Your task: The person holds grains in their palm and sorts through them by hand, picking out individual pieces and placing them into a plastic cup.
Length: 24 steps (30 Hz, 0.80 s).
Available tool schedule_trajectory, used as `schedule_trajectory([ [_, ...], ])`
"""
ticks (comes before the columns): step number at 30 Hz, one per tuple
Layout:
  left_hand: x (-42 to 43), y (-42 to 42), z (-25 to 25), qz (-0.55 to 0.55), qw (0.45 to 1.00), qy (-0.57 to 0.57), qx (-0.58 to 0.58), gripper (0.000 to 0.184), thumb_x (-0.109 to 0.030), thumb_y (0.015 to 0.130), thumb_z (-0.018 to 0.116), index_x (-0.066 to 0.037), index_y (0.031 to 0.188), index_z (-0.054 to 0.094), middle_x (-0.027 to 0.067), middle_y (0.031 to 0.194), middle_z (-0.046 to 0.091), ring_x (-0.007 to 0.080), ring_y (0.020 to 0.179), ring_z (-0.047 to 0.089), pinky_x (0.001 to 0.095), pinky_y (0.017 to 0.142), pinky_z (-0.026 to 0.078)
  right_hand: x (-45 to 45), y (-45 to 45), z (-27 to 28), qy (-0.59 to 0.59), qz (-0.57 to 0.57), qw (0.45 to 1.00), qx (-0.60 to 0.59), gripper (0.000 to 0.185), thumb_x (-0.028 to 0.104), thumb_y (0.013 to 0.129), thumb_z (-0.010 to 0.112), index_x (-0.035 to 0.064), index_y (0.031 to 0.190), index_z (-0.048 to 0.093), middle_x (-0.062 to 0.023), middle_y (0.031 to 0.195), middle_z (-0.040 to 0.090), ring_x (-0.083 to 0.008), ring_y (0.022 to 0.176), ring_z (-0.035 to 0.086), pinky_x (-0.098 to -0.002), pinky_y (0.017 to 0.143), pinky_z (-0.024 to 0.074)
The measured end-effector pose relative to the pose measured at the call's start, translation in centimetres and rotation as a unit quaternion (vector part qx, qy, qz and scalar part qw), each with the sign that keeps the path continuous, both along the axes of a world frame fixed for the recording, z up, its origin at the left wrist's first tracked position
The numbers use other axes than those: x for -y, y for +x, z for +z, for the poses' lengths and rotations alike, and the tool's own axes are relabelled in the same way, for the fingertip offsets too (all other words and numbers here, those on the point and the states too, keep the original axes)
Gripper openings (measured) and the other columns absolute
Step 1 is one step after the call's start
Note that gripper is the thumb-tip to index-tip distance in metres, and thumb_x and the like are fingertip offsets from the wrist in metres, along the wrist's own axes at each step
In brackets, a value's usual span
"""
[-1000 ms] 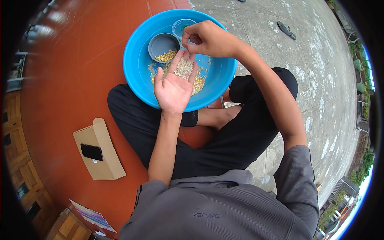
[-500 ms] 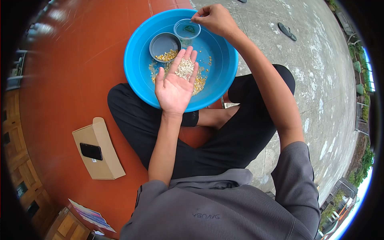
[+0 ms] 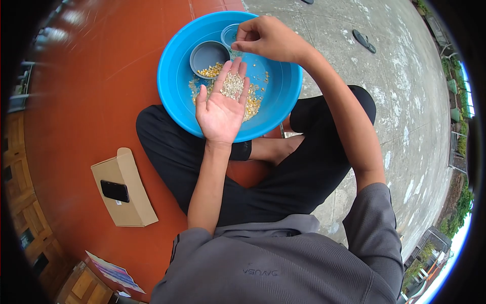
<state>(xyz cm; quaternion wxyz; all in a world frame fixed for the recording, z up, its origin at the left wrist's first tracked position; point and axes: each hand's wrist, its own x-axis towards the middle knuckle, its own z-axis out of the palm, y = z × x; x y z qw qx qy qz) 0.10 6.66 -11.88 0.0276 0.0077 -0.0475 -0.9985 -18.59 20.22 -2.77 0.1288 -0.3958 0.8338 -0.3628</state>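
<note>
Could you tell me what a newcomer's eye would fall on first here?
Probably the big blue basin, at the top centre by the person's crossed legs. Over it, the open left hand holds pale grains, with the right hand above. Off to the left, a black phone lies on a cardboard box.

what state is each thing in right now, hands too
left hand: palm up, open, bearing pale grains
right hand: fingers pinched to thumb, contents unclear
blue basin: upright, grains scattered inside
gray bowl: open, partly filled with yellow kernels
clear cup: partly hidden, contents unclear
cardboard box: looks closed, end tab sticking out
phone: flat on box, screen dark
</note>
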Motion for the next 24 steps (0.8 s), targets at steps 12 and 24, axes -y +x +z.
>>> schedule_trajectory([
  [12,-0.2,0.1,-0.2,0.008,0.999,-0.012,0.032,0.086,-0.048,0.113,0.054,0.008,0.174,0.030,0.0212,0.177,0.039,0.0301,0.165,0.038,0.0500,0.142,0.025,-0.7,2.5,0.4,0.062,0.154,0.985,-0.044,0.014,0.011,0.091,0.083,0.0064,0.104,0.082,-0.0114,0.085,0.078,-0.0310,0.083,0.078,-0.0444,0.073,0.0589],
  [24,-0.1,0.1,-0.3,0.006,0.997,-0.053,0.050,0.089,-0.051,0.112,0.056,0.005,0.175,0.030,0.0192,0.179,0.038,0.0286,0.167,0.035,0.0510,0.140,0.026,-0.5,3.5,0.4,0.110,0.152,0.979,-0.079,0.012,0.012,0.093,0.083,0.0049,0.100,0.078,-0.0109,0.089,0.080,-0.0303,0.084,0.078,-0.0445,0.075,0.0588],
])
